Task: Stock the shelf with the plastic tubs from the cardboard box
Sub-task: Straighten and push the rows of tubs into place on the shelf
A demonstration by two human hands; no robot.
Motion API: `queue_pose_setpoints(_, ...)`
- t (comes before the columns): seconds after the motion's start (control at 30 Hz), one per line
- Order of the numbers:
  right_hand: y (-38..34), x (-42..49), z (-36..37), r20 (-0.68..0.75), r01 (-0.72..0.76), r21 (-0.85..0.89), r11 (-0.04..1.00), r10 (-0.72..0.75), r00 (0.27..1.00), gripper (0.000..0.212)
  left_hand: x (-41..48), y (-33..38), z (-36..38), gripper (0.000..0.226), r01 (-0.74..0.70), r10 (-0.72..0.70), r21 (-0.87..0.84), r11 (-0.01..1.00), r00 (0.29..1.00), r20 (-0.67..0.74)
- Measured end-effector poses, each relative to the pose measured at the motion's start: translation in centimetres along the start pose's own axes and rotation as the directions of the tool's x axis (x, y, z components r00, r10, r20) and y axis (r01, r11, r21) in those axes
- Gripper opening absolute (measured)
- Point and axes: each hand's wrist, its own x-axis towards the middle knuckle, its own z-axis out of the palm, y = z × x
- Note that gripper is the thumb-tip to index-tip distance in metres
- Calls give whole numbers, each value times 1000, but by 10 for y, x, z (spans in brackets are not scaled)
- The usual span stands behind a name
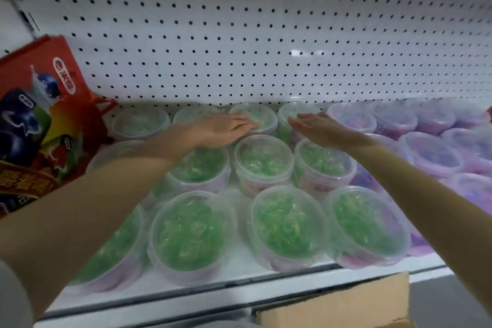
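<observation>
We lay our left hand (pixel 223 126) flat on a back-row tub (pixel 254 117); our right hand (pixel 320 128) hovers open beside it, gripping nothing.

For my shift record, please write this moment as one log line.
step: arranging back row | left hand: flat on tub lid | right hand: open, by next tub | box: below shelf

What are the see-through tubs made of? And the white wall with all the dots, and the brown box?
The tubs look like clear, slightly frosted plastic: green contents show through the lids. The dotted wall seems to be white-painted metal pegboard, smooth with punched holes, though that is a guess. The brown box looks like matte cardboard.
</observation>
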Motion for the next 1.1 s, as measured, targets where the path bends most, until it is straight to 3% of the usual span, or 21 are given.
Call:
queue_pose_setpoints(0.17,1,9,3,14,0,-98,995,2,1000,52,6,-9,0,42,-30,31,-33,999,1000,1)
queue_pose_setpoints(0.3,4,15,3,-1,-39,-32,999,39,999,61,8,-12,3,41,-44,44,-19,999,999,-11)
queue_pose_setpoints(0.5,9,14,4,29,-47,-113,992,51,998,64,10,-11,3,42,-88,88,-8,996,996,-6)
queue_pose_setpoints(0.77,-3,18,3,43,-167,-9,986,167,985,73,11,-21,-1,41,-3,2,40,999,1000,24)
queue_pose_setpoints(0.87,-6,7,-2,82,-87,177,980,74,994,72,7,-9,-4,43,43,-43,34,999,999,24)
queue_pose_setpoints(0.93,-1,-7,-7,15,18,282,959,-23,1000,66,3,-1,-6,48,38,-38,3,999,999,-32)
queue_pose_setpoints(1.0,7,-28,-17,-60,61,258,964,-47,997,66,-5,3,-5,51,20,-35,-118,993,991,-127)
queue_pose_setpoints(1.1,22,-75,-31,0,68,302,951,-71,997,71,-26,12,-1,47,-104,16,-312,944,962,-272)
